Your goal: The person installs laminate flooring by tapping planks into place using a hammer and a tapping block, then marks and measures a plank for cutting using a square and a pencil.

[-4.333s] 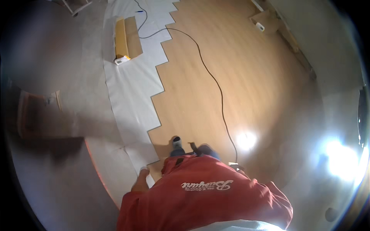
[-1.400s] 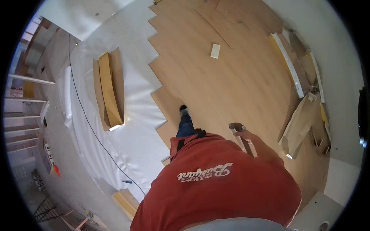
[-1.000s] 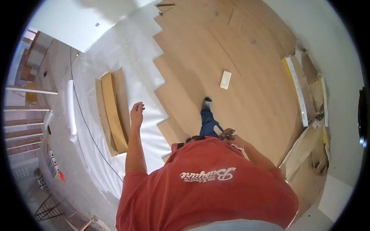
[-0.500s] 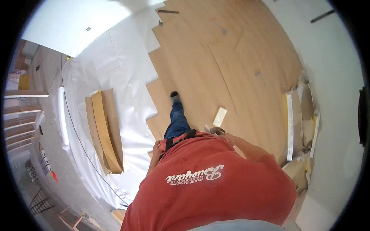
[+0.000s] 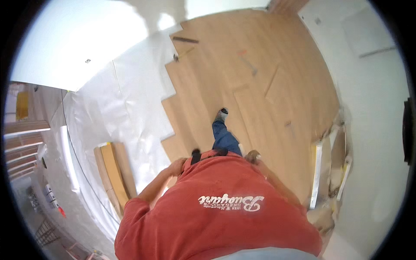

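My right hand point(image 5: 253, 161) is closed on a hammer point(image 5: 252, 155) beside my right hip, its handle mostly hidden. At the left of my waist, my left hand point(image 5: 177, 167) is curled against my red shirt point(image 5: 216, 225) near a dark belt point(image 5: 200, 156); what its fingers hold is hidden. One jeans-clad leg point(image 5: 223, 138) stretches ahead over light wood plank flooring point(image 5: 286, 104). The flooring has a stepped left edge beside white sheet underlay point(image 5: 130, 95).
An opened cardboard carton point(image 5: 115, 169) lies on the underlay. A dark bar point(image 5: 185, 40) and a small tool point(image 5: 176, 57) rest near the far plank edge. Cardboard scraps point(image 5: 336, 164) line the right wall point(image 5: 368, 130). A cable point(image 5: 76, 151) and open stairs point(image 5: 24, 154) are at left.
I have walked farther along the planks, so the carton sits lower in view. My left hand, raised out front a second ago, is now at my waist. The hammer stays in my right.
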Available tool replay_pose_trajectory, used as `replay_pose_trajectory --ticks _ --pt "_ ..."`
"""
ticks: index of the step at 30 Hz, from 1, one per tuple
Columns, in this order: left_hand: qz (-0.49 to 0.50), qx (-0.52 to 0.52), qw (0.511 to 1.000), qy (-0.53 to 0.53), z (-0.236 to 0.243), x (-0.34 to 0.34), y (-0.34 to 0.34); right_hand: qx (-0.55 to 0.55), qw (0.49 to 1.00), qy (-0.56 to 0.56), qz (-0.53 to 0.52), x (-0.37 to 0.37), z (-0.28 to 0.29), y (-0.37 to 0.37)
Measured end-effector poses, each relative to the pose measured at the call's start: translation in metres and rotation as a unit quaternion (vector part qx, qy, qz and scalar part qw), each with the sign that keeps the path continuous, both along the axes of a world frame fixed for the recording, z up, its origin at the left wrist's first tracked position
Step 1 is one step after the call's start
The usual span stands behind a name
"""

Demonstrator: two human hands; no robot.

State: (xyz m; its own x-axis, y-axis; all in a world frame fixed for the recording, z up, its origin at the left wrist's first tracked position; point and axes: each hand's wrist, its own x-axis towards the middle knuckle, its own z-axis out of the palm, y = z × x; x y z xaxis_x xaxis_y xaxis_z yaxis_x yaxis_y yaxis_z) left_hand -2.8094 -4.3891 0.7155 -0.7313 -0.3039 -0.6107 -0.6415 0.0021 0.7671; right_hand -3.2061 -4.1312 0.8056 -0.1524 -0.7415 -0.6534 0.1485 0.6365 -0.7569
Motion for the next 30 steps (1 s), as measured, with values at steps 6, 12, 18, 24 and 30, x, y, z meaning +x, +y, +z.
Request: replay_pose_trajectory --ticks 6,12,18,24,30 --pt "0.089 -0.27 0.959 -0.001 -0.062 -0.116 -0.115 0.149 0.974 -0.006 0.168 -0.171 -0.027 -0.191" --pt "0.243 0.016 0.966 -0.088 0.063 -0.255 -0.249 0.162 0.96 -0.064 0.221 -0.283 -0.048 -0.339" --pt "0.23 -0.025 0.971 -0.055 0.003 -0.324 -0.361 0.096 0.969 -0.053 0.22 -0.376 -0.118 -0.466" --pt "0.181 0.03 0.982 0.05 0.012 -0.413 -0.518 0.187 0.974 -0.047 0.115 -0.445 -0.062 -0.603" --pt "0.11 0.073 0.99 -0.05 0.059 -0.499 -0.633 0.141 0.968 -0.21 0.001 -0.532 0.027 -0.703"
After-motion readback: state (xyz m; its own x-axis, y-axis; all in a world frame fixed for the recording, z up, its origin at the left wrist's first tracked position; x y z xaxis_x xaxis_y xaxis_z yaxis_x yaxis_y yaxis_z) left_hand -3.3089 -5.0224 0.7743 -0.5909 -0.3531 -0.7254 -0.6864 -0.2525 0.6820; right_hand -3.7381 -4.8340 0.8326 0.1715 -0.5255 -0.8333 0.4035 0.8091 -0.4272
